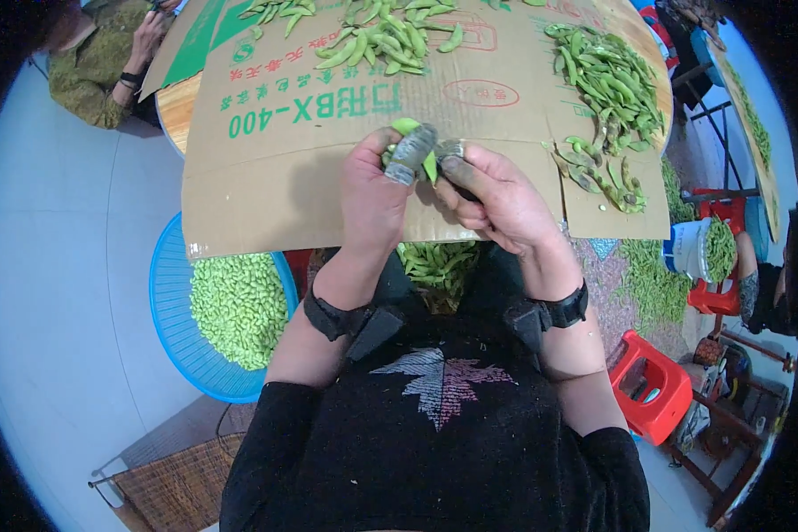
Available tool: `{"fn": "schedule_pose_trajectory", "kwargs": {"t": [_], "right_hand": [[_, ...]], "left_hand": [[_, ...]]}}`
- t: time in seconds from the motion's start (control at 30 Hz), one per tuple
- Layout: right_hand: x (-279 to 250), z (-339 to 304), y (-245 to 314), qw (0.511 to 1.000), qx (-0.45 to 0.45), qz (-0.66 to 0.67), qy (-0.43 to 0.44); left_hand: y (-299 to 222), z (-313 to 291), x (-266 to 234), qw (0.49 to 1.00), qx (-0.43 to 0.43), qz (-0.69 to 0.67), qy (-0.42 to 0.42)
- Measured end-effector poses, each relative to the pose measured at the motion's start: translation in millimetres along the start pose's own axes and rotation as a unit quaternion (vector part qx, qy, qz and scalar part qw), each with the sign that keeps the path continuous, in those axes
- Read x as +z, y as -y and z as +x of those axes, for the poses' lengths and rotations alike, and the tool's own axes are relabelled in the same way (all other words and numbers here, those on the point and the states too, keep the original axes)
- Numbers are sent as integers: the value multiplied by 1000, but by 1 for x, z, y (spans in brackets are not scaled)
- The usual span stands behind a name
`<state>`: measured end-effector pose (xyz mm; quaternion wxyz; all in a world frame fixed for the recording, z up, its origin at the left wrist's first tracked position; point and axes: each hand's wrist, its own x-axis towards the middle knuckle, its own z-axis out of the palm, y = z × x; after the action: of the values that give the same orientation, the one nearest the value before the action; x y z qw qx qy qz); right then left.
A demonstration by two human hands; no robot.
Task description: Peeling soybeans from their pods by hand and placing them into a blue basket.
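Note:
My left hand (374, 182) is closed around a green edamame pod (405, 126), its thumb wrapped in grey tape. The pod's pointed lower end shows below that thumb. Right beside it my right hand (504, 188) is closed in a pinch at this end, with tape on its thumb and a finger; its fingertips look dark. Both hands are above the near part of a flattened cardboard sheet (275, 191). Ahead of them lies a heap of whole pods (390, 43). Shelled green beans (239, 306) fill part of a blue basket (170, 315) at my lower left.
A larger pod heap (607, 75) and discoloured pods (625, 191) lie on the right of the cardboard. More pods (439, 266) are below the table edge between my legs. A red stool (661, 395) and a white bucket (685, 248) stand right. Another person (97, 66) sits far left.

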<state>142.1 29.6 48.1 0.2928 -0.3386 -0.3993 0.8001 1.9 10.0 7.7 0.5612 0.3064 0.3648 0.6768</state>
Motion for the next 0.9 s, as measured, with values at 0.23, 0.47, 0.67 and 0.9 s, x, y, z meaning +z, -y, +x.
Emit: {"fn": "schedule_pose_trajectory", "kwargs": {"t": [0.23, 0.47, 0.67, 0.9], "right_hand": [[-12, 1, -11, 995, 16, 81, 62], [1, 0, -7, 979, 77, 185, 34], [0, 24, -14, 826, -287, -463, -147], [0, 41, 4, 982, -27, -177, -63]], "left_hand": [[3, -2, 0, 997, 53, 53, -15], [-8, 1, -12, 992, -20, -53, 110], [2, 8, -7, 997, 31, -36, 57], [-11, 10, -13, 997, -2, -70, -22]]}}
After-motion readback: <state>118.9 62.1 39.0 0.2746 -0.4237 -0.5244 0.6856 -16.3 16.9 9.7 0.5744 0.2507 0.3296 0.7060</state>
